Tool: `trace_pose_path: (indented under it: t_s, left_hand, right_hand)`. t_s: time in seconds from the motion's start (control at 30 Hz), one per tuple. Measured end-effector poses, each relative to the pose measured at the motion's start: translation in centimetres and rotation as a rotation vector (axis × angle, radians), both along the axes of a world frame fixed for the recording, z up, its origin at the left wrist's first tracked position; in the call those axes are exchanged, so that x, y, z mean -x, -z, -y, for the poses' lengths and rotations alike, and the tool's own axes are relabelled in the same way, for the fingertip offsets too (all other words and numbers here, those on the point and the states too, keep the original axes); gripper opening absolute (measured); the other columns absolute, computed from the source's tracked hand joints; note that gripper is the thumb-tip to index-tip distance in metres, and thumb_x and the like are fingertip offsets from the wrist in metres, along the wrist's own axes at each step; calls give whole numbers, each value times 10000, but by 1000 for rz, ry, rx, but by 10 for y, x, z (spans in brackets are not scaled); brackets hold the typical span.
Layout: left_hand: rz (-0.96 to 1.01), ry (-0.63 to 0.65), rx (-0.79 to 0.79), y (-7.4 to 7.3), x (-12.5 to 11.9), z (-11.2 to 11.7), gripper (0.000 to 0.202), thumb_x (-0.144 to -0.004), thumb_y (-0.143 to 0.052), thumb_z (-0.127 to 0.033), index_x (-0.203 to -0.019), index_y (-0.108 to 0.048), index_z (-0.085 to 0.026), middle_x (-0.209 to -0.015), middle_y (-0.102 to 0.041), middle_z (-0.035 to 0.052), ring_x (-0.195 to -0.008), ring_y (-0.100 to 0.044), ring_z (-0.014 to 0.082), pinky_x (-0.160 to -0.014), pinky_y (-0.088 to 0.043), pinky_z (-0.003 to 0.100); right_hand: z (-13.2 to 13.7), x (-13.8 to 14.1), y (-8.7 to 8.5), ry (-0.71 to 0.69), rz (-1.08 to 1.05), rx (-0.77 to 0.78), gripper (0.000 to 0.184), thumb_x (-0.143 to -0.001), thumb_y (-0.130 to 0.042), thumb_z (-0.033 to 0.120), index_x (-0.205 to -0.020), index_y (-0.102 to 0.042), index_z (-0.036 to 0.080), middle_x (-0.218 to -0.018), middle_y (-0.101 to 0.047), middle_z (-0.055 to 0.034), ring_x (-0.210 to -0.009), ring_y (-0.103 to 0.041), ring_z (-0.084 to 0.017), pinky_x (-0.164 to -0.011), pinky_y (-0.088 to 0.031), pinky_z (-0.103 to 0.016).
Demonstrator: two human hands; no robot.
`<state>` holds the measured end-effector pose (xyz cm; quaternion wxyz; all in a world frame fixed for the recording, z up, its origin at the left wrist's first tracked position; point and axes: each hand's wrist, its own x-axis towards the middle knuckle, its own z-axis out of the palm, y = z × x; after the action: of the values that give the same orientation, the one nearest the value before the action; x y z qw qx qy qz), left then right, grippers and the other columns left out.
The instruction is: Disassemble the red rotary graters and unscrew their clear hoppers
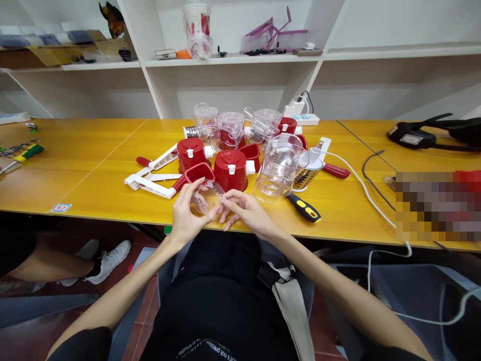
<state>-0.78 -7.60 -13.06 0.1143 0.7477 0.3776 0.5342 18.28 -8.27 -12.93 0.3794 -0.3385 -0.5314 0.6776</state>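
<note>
Both my hands hold a small clear plastic part (206, 195) just above the near edge of the yellow table (93, 185). My left hand (187, 213) curls round its left side with fingers closed on it. My right hand (244, 210) pinches its right rim with the fingertips. Right behind them lies a pile of red plastic housings (230, 170), clear plastic containers (278, 168) and white handles (150, 183).
A yellow-and-black-handled tool (304, 208) lies right of my hands. A white cable (370, 200) runs to a power strip (304, 118) at the back. A black headset (432, 133) rests far right. White shelves stand behind. Another person's legs and white shoes (108, 258) are under the table's left.
</note>
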Motion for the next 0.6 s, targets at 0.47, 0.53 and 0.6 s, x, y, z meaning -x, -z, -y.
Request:
trace_pose_path:
  t_s: [0.47, 0.53, 0.6]
  left_hand:
    - [0, -5, -16, 0, -1, 0, 597, -809, -780, -356, -1351, -563, -231, -1084, -638, 36, -691, -608, 88, -745, -575, 284]
    - [-2, -1, -14, -1, -1, 0, 595, -810, -780, -370, -1346, -564, -229, -1083, -638, 38, -692, -608, 89, -739, -575, 282]
    - [-1, 1, -10, -1, -1, 0, 594, -810, -780, -382, -1341, -564, -227, -1086, -639, 40, -689, -605, 89, -732, -576, 282]
  right_hand:
    - [3, 1, -4, -5, -12, 3, 477, -943, -517, 463, -1237, -534, 88, -1001, -603, -47, -870, -575, -17, -771, -553, -162]
    - [3, 1, -4, -14, -9, -1, 467, -941, -524, 457, -1224, -538, 86, -1000, -604, -47, -866, -574, -14, -766, -551, -158]
    - [2, 1, -4, -19, -4, -3, 463, -939, -528, 454, -1218, -541, 84, -997, -604, -46, -864, -573, -13, -765, -550, -156]
